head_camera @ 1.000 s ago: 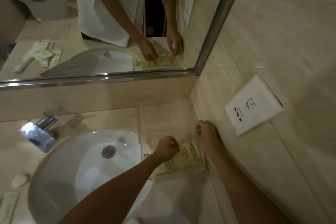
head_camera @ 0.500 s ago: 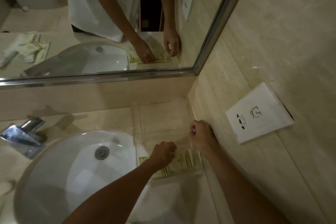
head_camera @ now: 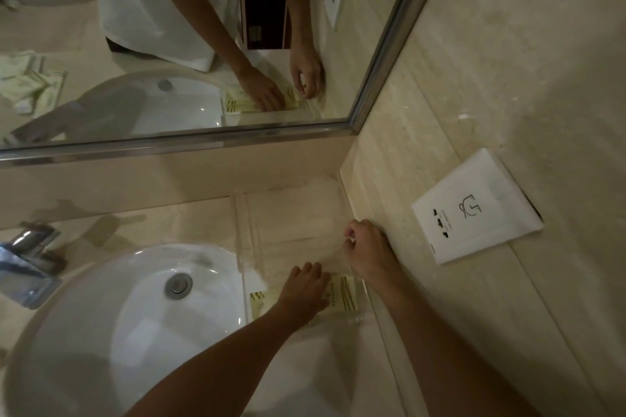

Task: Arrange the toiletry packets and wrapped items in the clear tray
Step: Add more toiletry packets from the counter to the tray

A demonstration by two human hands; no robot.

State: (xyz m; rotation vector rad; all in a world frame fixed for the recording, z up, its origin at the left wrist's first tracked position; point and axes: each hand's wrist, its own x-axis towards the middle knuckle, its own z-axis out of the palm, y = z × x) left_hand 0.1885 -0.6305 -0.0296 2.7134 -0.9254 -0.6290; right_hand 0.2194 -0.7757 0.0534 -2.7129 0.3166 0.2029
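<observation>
The clear tray (head_camera: 247, 237) stands on the counter between the sink and the right wall. Pale yellow-green toiletry packets (head_camera: 343, 294) with dark stripes lie flat at its near end. My left hand (head_camera: 305, 288) rests flat on these packets with its fingers stretched out, and covers their middle. At the tray's right wall, my right hand (head_camera: 367, 250) has its fingers curled. The mirror shows a small white item pinched in those fingers. The far half of the tray holds nothing.
The white sink basin (head_camera: 118, 332) with its drain (head_camera: 178, 285) lies left of the tray, and the chrome faucet (head_camera: 27, 257) is at far left. A white socket plate (head_camera: 474, 213) is on the right wall. The mirror (head_camera: 203, 140) reflects more packets (head_camera: 27, 81) across the counter.
My left hand has gone from a closed pinch to lying flat on the packets. My right hand has stayed at the tray's right wall. The view has shifted slightly.
</observation>
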